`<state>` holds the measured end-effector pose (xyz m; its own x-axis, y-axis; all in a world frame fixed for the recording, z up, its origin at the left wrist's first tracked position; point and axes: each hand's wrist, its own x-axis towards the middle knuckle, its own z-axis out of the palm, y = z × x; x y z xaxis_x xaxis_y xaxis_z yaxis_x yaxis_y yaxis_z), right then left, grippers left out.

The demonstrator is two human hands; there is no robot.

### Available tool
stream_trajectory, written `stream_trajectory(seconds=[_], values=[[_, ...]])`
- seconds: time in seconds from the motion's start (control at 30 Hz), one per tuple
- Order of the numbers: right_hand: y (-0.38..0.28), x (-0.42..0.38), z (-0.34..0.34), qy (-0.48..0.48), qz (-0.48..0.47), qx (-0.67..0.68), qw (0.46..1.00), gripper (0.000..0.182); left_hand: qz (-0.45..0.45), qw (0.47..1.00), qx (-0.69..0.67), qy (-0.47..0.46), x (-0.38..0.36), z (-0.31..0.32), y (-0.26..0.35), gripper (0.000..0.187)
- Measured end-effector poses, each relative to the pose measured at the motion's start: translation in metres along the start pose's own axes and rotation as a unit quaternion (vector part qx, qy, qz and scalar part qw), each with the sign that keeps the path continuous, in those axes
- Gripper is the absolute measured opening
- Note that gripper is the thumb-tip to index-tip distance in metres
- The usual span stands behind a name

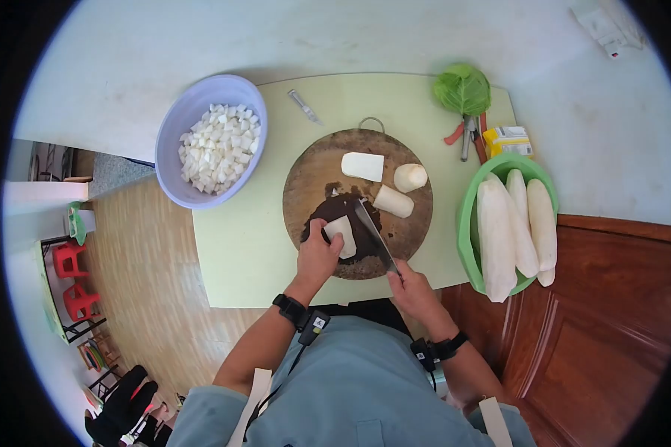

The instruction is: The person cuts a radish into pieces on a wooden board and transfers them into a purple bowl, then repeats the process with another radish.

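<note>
On the round wooden chopping board point(306, 167), my left hand point(320, 253) is closed on a pale radish piece point(341, 237) with one flat cut face. The handle of a kitchen knife point(375, 232) is wrapped in my right hand point(414, 289). Its blade slants up and left across the board, to the right of the held piece and apart from it. Farther back on the board lie a flat-cut white radish block point(362, 166) and two rounder radish chunks, one upper point(410, 177) and one lower point(393, 201). A dark wet patch marks the board under my left hand.
A lavender basin point(168, 153) of white cubes stands at the table's point(238, 261) left edge. On the right, a green basket point(466, 223) holds several peeled long radishes point(497, 242). Behind it are a cabbage point(462, 88), a yellow box point(508, 141) and red-handled tools. A small peeler-like tool point(304, 106) lies at the back.
</note>
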<state>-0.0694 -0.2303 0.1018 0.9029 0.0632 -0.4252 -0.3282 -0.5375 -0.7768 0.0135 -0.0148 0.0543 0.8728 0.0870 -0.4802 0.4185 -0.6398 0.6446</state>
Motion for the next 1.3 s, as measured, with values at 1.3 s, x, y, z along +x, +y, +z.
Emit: stream_trajectory(seconds=[1.3], values=[[-0.039,-0.025,0.011,-0.008,-0.004,-0.175,0.985,0.029,0.322,0.925,0.169,-0.110,0.018,-0.070,0.028,0.041]])
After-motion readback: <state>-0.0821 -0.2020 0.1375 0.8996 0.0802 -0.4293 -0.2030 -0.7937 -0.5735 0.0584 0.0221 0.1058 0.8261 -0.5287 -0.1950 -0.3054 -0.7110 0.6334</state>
